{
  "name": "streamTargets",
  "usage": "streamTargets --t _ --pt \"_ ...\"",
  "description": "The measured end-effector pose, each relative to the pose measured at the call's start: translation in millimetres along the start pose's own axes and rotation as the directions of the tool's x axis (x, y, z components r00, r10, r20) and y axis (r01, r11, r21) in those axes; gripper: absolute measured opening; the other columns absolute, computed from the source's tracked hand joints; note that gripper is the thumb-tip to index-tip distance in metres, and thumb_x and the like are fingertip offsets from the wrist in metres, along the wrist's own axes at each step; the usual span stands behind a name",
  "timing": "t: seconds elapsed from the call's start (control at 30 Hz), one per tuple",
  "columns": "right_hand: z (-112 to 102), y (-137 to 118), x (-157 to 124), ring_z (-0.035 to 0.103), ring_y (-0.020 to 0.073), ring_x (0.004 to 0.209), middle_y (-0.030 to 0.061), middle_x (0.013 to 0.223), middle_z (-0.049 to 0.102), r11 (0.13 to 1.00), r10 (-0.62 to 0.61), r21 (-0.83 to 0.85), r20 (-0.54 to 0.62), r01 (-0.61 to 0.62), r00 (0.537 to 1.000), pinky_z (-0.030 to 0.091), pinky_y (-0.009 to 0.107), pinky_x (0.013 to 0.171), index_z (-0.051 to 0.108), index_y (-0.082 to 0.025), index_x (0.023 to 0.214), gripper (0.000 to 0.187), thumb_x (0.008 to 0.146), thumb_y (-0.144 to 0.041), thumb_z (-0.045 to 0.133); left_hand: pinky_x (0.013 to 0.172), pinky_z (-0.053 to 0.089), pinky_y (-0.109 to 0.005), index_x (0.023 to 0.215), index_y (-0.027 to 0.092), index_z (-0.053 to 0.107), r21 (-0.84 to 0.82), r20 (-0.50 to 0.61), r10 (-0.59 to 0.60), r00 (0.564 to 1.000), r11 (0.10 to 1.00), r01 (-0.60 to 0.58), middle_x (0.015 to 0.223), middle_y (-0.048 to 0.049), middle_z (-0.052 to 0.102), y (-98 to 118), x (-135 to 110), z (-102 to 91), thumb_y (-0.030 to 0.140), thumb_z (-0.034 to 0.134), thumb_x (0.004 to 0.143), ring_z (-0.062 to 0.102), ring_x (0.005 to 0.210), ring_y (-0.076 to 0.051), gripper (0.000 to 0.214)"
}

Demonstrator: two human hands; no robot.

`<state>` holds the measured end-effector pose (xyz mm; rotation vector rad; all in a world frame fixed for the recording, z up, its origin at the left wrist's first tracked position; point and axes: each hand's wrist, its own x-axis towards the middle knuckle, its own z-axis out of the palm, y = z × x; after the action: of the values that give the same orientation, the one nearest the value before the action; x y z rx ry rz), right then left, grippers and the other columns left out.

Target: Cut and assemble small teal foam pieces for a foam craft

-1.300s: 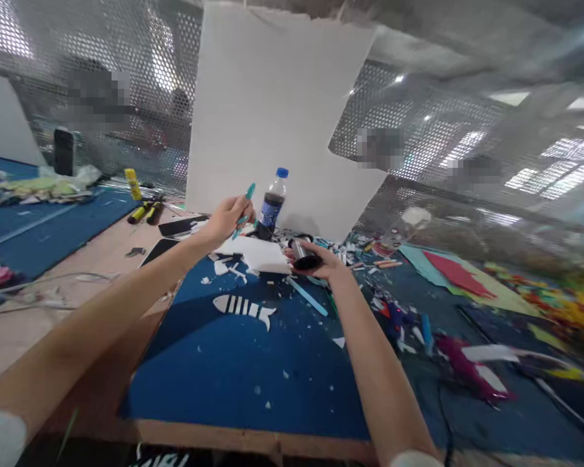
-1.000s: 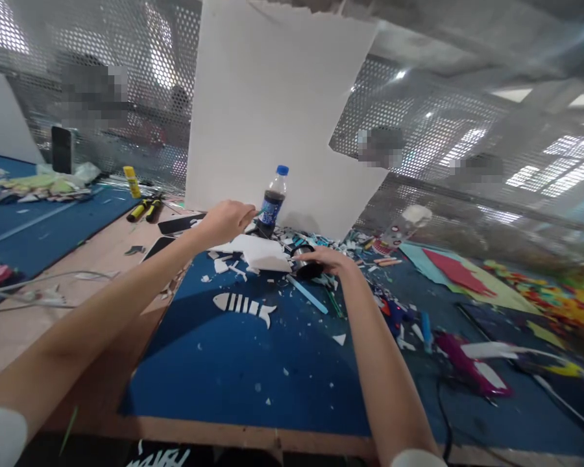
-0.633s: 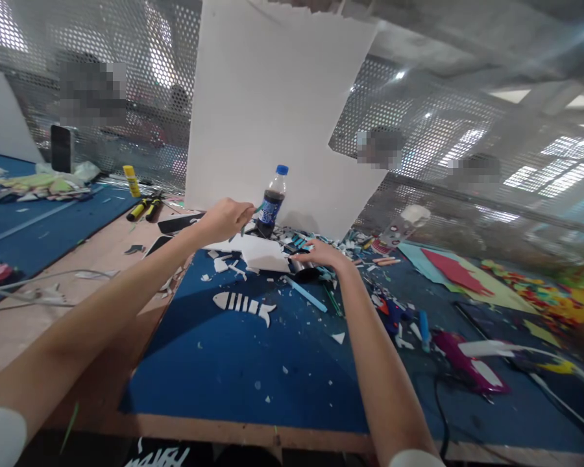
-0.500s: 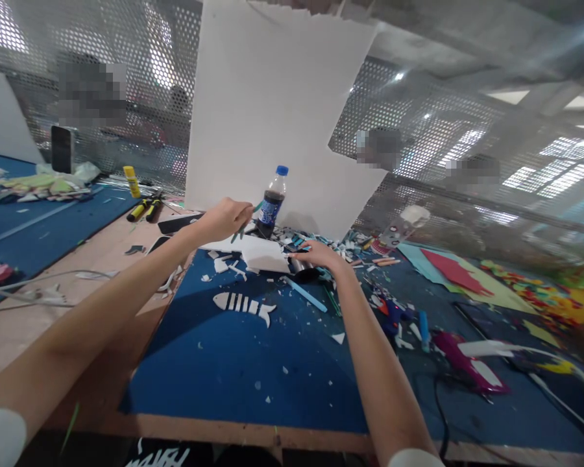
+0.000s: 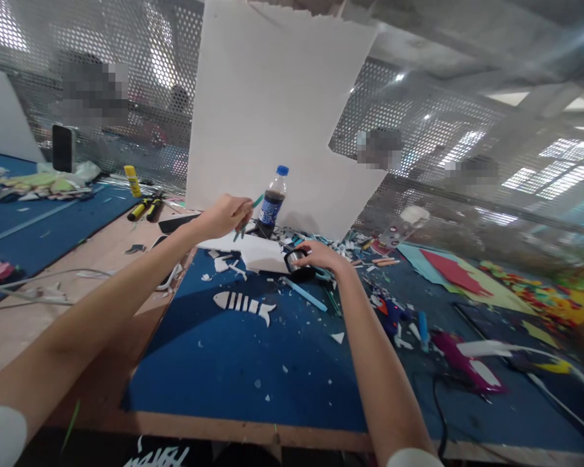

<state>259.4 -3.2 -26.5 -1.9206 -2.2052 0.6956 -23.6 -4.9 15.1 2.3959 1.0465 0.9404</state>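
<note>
My left hand (image 5: 231, 215) is closed on a thin teal strip (image 5: 258, 200), whose ends stick out above and below the fingers, just left of a soda bottle (image 5: 270, 211) with a blue cap. My right hand (image 5: 318, 255) grips a round black-rimmed object (image 5: 289, 262) with a shiny silvery inside; its kind is unclear. The object is tipped beside a white sheet (image 5: 263, 255), with the round opening facing left. Nearer to me, a white fish shape (image 5: 243, 306) made of separate pieces lies on the blue mat (image 5: 233, 376). A light-blue strip (image 5: 305, 294) lies below my right hand.
A tall white board (image 5: 277, 97) stands behind the bottle. Foam scraps (image 5: 353, 243) litter the mat's back. To the right are a glue gun (image 5: 393, 314), a magenta device (image 5: 470, 363) with cables and coloured sheets (image 5: 455, 272). Yellow-handled tools (image 5: 145, 209) and a glue stick (image 5: 132, 181) sit left.
My right hand has tilted the round black object, so more of its rim and silvery inside shows. My left hand has shifted only slightly, still with the teal strip.
</note>
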Motion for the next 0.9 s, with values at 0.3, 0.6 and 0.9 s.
streamTargets --t 0.3,0.6,0.9 --pt "2.0 5.4 0.6 0.057 0.0257 0.106 0.0093 0.118 0.06 0.98 -0.123 0.161 0.032 0.116 0.992 0.043 0.035 0.091 0.063 -0.018 0.106 0.046 0.061 -0.025 0.068 0.05 0.036 -0.02 0.068 0.016 0.049 -0.041 0.013 -0.004 1.0 0.999 0.004 0.049 0.001 0.055 3.5 -0.7 -0.7 0.033 0.028 0.093 0.049 0.045 -0.007 0.037" --pt "-3.3 -32.4 -17.2 0.044 0.0209 0.124 0.0072 0.129 0.054 0.905 -0.268 0.321 -0.082 0.28 0.96 0.033 0.037 0.104 0.056 -0.019 0.116 0.044 0.073 -0.014 0.049 0.052 0.037 -0.02 0.068 0.015 0.05 -0.131 0.004 0.011 1.0 0.991 -0.01 0.051 0.0001 0.055 3.4 0.1 1.2 0.036 0.028 0.094 0.05 0.047 -0.007 0.04" --pt "11.4 -49.9 -20.0 0.066 0.017 0.084 0.0096 0.088 0.071 0.626 -0.426 0.73 0.027 0.274 0.904 0.044 0.035 0.089 0.067 -0.015 0.085 0.041 0.081 -0.052 0.051 0.05 0.039 -0.019 0.067 0.015 0.047 -0.472 -0.007 0.02 1.0 0.881 -0.021 0.055 0.0011 0.051 1.5 6.3 7.7 0.043 0.04 0.089 0.048 0.048 -0.006 0.036"
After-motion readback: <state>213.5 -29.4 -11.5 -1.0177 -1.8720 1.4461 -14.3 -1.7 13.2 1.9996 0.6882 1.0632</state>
